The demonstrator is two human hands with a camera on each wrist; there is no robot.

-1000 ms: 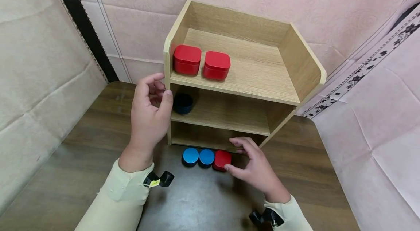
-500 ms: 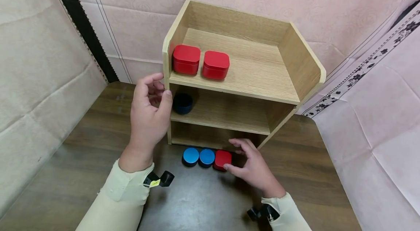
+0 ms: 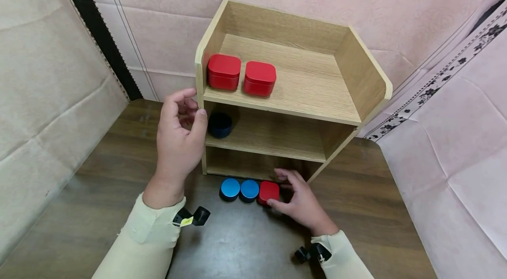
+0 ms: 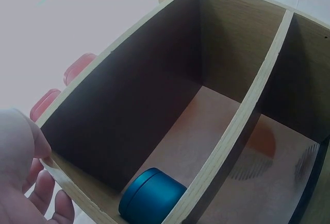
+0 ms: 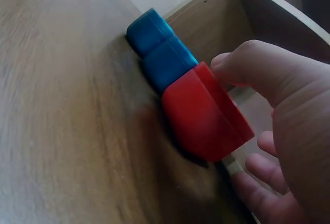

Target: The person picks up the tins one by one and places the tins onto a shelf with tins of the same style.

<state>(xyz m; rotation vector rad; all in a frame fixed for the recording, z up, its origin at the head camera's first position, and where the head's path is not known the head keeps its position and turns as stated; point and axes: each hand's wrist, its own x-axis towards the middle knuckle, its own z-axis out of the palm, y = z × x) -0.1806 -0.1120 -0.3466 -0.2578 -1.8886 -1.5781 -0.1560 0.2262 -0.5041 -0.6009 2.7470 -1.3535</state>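
Two red boxes stand slightly apart at the left of the shelf's top level, and a lone blue tin sits at the left of its middle level, so the two kinds rest on separate levels. On the bench, just before the shelf's bottom level, two blue tins and the end box, also red, form a close row. The box takes the row's right end, which leaves that side free for the right hand. That hand's grip is wide about it, thumb towards the front and fingers nearer the shelf; whether the thumb touches is hard to tell. The left hand holds the shelf's left panel in a narrow grip, thumb on the front edge, fingers bent along the outer side, probably to steady it.
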